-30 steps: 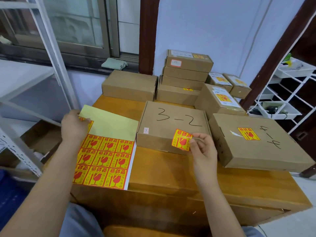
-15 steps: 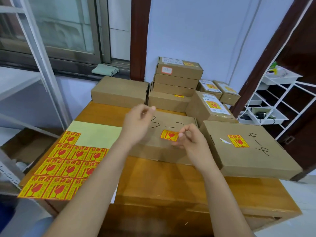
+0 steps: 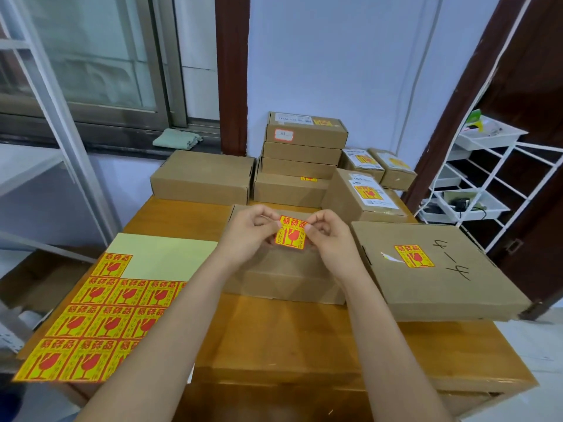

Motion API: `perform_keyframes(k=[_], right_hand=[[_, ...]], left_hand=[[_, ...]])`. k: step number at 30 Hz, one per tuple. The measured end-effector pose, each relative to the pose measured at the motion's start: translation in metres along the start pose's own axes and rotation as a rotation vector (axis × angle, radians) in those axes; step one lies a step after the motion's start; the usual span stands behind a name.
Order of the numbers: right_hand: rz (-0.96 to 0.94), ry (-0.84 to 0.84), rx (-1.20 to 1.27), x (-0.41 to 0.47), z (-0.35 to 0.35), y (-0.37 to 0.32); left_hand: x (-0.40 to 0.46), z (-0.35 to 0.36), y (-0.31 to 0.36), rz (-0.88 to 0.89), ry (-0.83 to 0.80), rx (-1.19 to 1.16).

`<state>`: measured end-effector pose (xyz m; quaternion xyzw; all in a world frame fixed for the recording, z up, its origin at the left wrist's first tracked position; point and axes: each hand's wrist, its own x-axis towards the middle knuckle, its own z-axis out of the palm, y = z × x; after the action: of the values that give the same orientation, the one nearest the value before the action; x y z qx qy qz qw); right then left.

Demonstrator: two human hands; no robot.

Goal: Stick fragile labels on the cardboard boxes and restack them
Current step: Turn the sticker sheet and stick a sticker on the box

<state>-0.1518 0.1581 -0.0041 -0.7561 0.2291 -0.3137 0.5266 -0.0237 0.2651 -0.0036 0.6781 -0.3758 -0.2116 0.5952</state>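
Observation:
A yellow and red fragile label (image 3: 292,232) is held over the brown cardboard box (image 3: 286,278) in the middle of the table. My left hand (image 3: 250,236) pinches its left edge and my right hand (image 3: 329,239) pinches its right edge. The box's top is mostly hidden by both hands. A sheet of fragile labels (image 3: 100,315) lies at the table's left, its upper part peeled bare. To the right lies a flat box (image 3: 432,275) with a label stuck on and handwriting.
More cardboard boxes stand at the back: one long box (image 3: 202,176), a stack of several (image 3: 301,153) and labelled ones (image 3: 362,193). A white wire rack (image 3: 487,184) is at the right, a grey metal shelf frame (image 3: 45,95) at the left. The wooden table (image 3: 274,339) shows in front.
My left hand left the label sheet and came to the label, which both hands now hold. The label moved up over the middle box's top.

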Motion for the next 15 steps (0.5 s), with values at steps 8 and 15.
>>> perform_keyframes(k=[8,15], right_hand=[[-0.042,-0.072,-0.026,0.02,0.003,0.016],[-0.011,-0.111,0.049,0.024,0.004,0.024]], left_hand=[[0.014,0.001,-0.008,-0.097,0.065,-0.035],[0.012,0.003,-0.014,-0.067,0.082,-0.01]])
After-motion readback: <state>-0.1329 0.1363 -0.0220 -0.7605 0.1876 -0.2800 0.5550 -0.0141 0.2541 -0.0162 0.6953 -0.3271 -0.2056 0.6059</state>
